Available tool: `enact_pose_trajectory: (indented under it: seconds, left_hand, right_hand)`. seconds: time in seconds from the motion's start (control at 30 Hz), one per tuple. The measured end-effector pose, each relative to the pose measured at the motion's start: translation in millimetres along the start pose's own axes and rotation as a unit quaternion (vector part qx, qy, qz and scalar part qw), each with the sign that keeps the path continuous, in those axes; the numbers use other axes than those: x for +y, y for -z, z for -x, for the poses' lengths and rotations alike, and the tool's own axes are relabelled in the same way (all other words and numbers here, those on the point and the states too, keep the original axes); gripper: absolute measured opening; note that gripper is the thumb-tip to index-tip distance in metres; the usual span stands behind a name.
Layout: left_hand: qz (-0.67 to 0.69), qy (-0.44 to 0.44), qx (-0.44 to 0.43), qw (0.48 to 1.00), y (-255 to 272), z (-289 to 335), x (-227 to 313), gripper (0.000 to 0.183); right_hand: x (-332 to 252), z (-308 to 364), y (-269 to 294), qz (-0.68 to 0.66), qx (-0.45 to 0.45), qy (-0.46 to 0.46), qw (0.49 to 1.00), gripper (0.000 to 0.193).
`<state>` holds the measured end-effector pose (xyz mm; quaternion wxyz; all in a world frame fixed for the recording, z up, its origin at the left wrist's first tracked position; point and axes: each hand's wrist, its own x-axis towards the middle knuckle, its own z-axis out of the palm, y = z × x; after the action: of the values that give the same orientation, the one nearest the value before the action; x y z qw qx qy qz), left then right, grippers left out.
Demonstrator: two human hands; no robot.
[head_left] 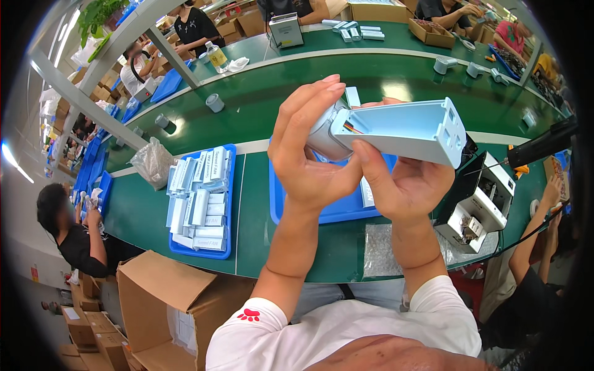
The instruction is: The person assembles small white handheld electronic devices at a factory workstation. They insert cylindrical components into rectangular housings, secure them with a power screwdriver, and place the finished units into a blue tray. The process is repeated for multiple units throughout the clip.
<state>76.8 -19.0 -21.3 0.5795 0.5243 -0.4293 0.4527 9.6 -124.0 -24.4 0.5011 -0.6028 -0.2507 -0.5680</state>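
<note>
1. left hand (303,157) grasping round end (327,137) of light-blue housing (405,131), upper center of frame.
2. right hand (416,185) gripping its trough-shaped arm; colored wires (351,127) inside.
3. printed lettering (207,243) on pale pieces (199,207) in blue tray (231,210), left of frame.
4. red paw print (249,315) on white sleeve (263,312), lower center.

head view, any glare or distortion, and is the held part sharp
Head view: fisheye curvature bows the green bench, with black around the rim; head view: pale glare spots on the green belt and a blown-out lamp at far left; head view: the held pale blue housing looks reasonably sharp.
</note>
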Motion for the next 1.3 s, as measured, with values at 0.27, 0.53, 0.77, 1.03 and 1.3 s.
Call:
enact_pose_trajectory:
  seconds: [0.27,0.53,0.77,1.03,1.3]
  left_hand:
    - [0.002,0.027,-0.045,0.999,3.0,-4.3,3.1,0.060]
    - [0.173,0.152,-0.132,0.964,13.0,-3.8,18.3,0.084]
    - [0.199,0.239,-0.043,0.949,8.1,5.8,13.1,0.059]
    - [0.526,-0.001,0.201,0.826,48.0,-11.3,103.3,0.020]
    - [0.350,-0.091,0.052,0.931,82.4,-7.2,120.6,0.021]
  right_hand:
    - [-5.6,-11.4,6.8,0.042,-0.038,0.010,0.998,0.067]
    - [5.4,-12.4,16.2,-0.061,0.005,-0.086,0.994,0.058]
    - [16.2,-25.5,40.0,0.026,0.007,-0.195,0.980,0.067]
    - [74.3,-21.5,81.1,0.351,-0.314,-0.229,0.852,0.039]
    - [114.1,-5.0,87.6,0.460,-0.283,-0.331,0.774,0.045]
